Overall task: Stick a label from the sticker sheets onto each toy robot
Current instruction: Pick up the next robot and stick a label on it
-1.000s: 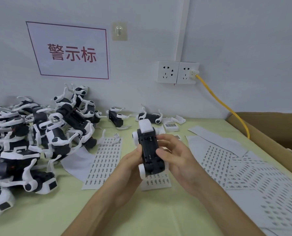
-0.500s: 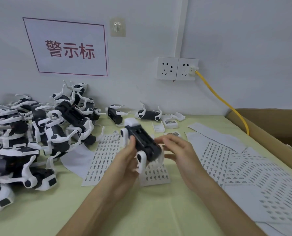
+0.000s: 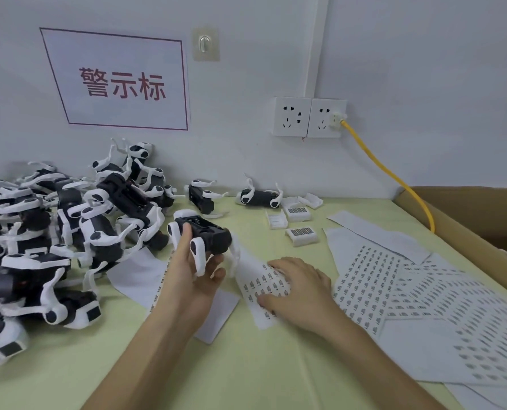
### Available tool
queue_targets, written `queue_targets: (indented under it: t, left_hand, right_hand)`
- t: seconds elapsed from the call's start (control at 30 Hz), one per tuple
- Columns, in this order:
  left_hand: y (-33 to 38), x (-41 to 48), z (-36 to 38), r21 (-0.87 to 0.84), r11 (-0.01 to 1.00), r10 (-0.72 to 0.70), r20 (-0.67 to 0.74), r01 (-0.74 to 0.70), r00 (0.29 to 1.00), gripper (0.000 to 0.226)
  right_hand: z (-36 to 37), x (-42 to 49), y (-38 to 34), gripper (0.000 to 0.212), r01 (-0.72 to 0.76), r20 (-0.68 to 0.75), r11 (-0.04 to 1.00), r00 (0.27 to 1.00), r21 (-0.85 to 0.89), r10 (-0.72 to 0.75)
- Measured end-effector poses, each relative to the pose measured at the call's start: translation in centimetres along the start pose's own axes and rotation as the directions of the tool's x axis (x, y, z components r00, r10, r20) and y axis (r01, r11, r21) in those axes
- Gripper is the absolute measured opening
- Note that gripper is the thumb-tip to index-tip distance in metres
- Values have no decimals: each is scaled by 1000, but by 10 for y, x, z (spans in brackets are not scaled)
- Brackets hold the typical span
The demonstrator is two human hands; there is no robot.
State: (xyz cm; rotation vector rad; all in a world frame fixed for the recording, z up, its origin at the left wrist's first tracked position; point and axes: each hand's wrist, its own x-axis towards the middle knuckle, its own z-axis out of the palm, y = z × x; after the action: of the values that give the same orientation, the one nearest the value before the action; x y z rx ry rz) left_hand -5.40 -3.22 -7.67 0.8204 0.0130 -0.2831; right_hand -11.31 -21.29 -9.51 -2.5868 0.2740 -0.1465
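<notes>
Beside the pile (image 3: 69, 232), left hand (image 3: 193, 279) grips toy robot (image 3: 208, 232), right hand (image 3: 299, 291) rests loosely on sticker sheet (image 3: 261, 287)

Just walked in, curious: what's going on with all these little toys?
A person's left hand grips one toy robot above the table, while the right hand rests on a sticker sheet, apparently going for a label. A pile of toy robots lies on the left.
</notes>
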Motion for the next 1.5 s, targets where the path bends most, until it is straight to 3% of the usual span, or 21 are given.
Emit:
queue_targets:
  t: [0.17, 0.23, 0.33, 0.5, 0.7, 0.87, 1.03, 1.27, 1.5]
  left_hand:
    - [3, -5, 0, 24, 1000, -15, 95, 13, 995, 27]
    - [4, -6, 0, 20, 999, -43, 102, 41, 994, 38]
    - [5, -9, 2, 19, 999, -39, 198, 36, 979, 22]
    - [2, -20, 8, 156, 981, -161, 362, 111, 918, 58]
    - [1, -30, 14, 224, 971, -177, 463, 79, 868, 68]
    - [-1, -30, 14, 180, 970, -235, 504, 164, 831, 80]
    - [-6, -30, 15, 186, 972, -215, 454, 144, 865, 102]
    - [-5, -30, 17, 229, 971, -158, 394, 70, 906, 79]
    - [-5, -29, 15, 288, 958, -122, 387, 6, 914, 71]
  right_hand:
    - [-10, -4, -2, 65, 147, -198, 892, 978, 428, -66]
    - [-14, -4, -4, 67, 204, -284, 841, 957, 501, -62]
    - [-22, -4, -5, 61, 329, -380, 750, 918, 574, -111]
    - [-31, -4, -5, 61, 410, -386, 618, 904, 671, -181]
    - [-30, -8, -9, 53, 435, -354, 654, 898, 618, -263]
    - [-28, -8, -14, 18, 444, -451, 675, 874, 589, -182]
    - [-30, -7, -13, 22, 461, -520, 749, 834, 475, -184]
    - [-31, -8, -11, 23, 442, -543, 811, 818, 383, -189]
    - [-33, -8, -11, 20, 487, -586, 825, 770, 287, -251]
